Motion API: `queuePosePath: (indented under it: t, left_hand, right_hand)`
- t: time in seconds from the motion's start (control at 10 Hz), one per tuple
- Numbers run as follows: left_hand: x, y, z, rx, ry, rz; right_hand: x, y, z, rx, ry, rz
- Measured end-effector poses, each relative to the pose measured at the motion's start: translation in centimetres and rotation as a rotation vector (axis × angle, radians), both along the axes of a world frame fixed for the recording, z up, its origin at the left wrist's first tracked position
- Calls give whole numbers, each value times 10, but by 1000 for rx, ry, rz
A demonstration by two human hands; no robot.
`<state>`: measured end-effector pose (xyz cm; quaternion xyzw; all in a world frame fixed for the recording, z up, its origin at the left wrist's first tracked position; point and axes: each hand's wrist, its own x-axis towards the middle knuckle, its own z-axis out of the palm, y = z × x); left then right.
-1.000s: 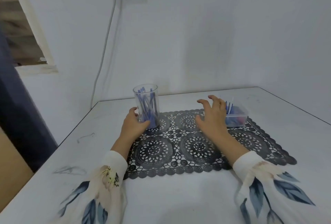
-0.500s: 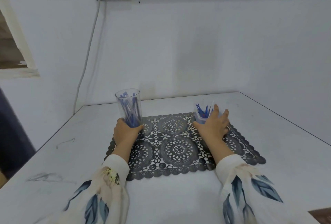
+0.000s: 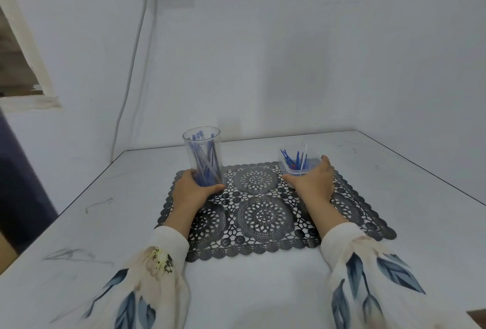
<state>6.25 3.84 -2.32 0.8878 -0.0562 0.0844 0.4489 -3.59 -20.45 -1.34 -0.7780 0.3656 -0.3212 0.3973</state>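
The left hand [image 3: 193, 192] is curled round the lower part of a clear tumbler [image 3: 202, 150]. Its thumb lies across the near side of the glass and its fingers wrap round the left side, so the hand grips the tumbler. The tumbler stands upright on the far left corner of the dark lace mat [image 3: 263, 218] and holds a bundle of thin blue sticks [image 3: 207, 164] that lean against its wall.

The right hand [image 3: 313, 184] cups a small clear plastic tub [image 3: 289, 167]. The thumb presses the tub's near left corner, the fingers reach round its right side, and one fingertip shows at the far right edge. This hand holds the tub from the near side. The tub sits at the far right corner of the mat, whether flat or slightly raised I cannot tell, and a few blue sticks and one white stick [image 3: 298, 156] stand up out of it.

Both forearms run over the mat from its near edge, the left along the mat's left side and the right along its right side. The wrists are low and the backs of the hands face up. Pale sleeves [image 3: 163, 271] printed with blue leaves cover the arms short of the mat's near edge. The middle of the mat lies bare between the two hands, and the tumbler and tub stand well apart.

The mat lies on a white counter [image 3: 263, 292].
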Motion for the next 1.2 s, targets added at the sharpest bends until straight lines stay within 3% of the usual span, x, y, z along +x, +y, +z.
queuePosePath:
  t: [0.3,0.7,1.0,1.2]
  left_hand:
    - [-12,-10,3,-17,-10,-211]
    - [-28,-27,5,82,-169,-287]
    - [-30,-21,7,230,-136,-305]
    - [-34,5,17,365,7,-303]
  right_hand:
    - [-5,18,7,-30,154,132]
    - [-9,38,-2,-99,141,98]
    - [-13,40,0,-126,166,138]
    - [-43,34,15,32,252,152]
